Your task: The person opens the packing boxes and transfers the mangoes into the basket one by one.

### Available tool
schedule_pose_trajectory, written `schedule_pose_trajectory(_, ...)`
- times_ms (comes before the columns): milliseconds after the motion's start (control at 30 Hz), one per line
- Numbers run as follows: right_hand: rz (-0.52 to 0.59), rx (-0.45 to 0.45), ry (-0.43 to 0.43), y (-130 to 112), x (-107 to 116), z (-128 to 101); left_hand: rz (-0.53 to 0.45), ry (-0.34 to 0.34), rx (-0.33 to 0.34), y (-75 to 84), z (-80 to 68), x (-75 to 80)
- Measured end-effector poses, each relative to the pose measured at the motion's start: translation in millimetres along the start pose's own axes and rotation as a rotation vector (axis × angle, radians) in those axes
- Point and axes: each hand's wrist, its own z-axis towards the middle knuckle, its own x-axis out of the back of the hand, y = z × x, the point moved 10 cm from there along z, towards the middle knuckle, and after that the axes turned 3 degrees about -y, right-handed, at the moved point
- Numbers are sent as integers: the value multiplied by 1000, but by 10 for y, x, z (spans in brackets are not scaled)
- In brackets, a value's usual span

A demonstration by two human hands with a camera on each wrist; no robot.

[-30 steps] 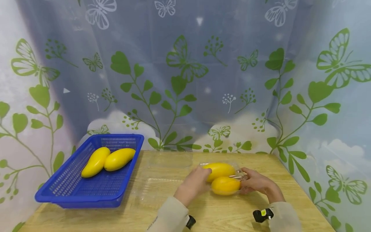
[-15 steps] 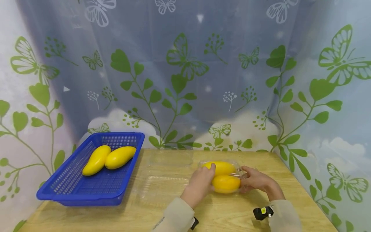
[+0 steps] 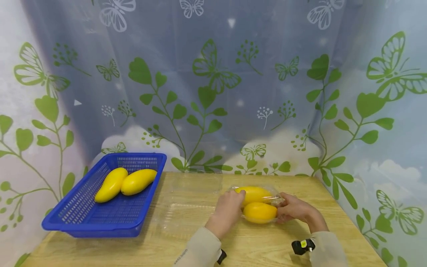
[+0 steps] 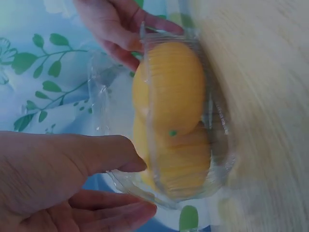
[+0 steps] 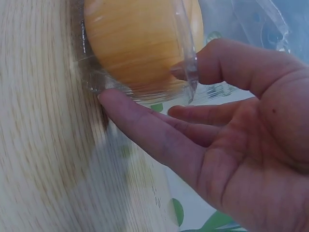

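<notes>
Both hands close on the clear box [image 3: 257, 205] lying on the tabletop [image 3: 186, 244], well right of the blue basket [image 3: 100, 193]. The left hand [image 3: 227, 211] cups the box's left end, thumb on the lid; the right hand [image 3: 293, 208] pinches the right rim between thumb and fingers. To do this well, I'd press evenly along the rim, since thin, glossy plastic buckles easily. Inside the box, two smooth, plump yellow mangoes [image 4: 174, 121] lie touching. Two more mangoes [image 3: 125, 183] lie in the basket's stiff mesh.
</notes>
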Motion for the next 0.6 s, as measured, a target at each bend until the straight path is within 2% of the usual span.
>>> schedule_pose_trajectory(133,29,-30,-3,22,8,-17,-91,22,43,-113,17,70)
schedule_pose_trajectory(400,48,-64,-31,79,26,-17,-280,180,88,-323,40,262)
schedule_pose_trajectory(600,55,-69,-27,108,38,-7,-366,209,89,-367,35,320)
